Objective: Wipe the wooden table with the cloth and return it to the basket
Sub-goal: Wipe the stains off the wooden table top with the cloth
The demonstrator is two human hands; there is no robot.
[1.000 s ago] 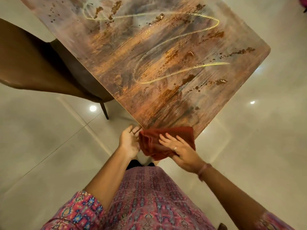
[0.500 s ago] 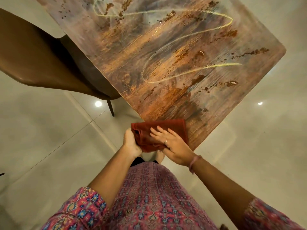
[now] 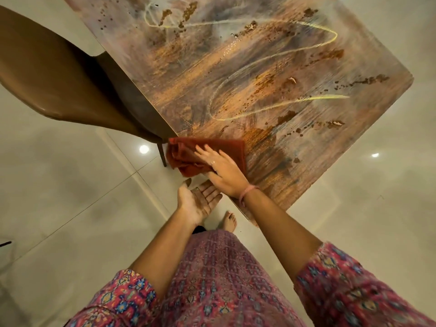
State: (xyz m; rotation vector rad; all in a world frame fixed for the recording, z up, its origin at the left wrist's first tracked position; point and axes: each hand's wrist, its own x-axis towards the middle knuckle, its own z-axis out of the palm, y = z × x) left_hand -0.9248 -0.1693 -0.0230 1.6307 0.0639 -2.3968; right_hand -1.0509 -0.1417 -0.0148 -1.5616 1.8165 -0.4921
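The wooden table [image 3: 247, 74] fills the upper half of the view, smeared with yellow streaks and brown crumbs. A dark red cloth [image 3: 181, 156] lies folded over the table's near left edge. My right hand [image 3: 221, 168] presses flat on the cloth with straight fingers. My left hand [image 3: 198, 201] is held palm up just below the table edge, open, with brown dirt on the palm and fingertips. No basket is in view.
A brown chair [image 3: 59, 83] stands tucked at the table's left side, one leg [image 3: 162, 154] close to the cloth. Glossy pale floor tiles [image 3: 70, 197] surround the table. My bare foot [image 3: 230, 220] stands near the table corner.
The cloth and my right hand have slid left along the near edge. My left hand has let go of the cloth and turned palm up under the edge.
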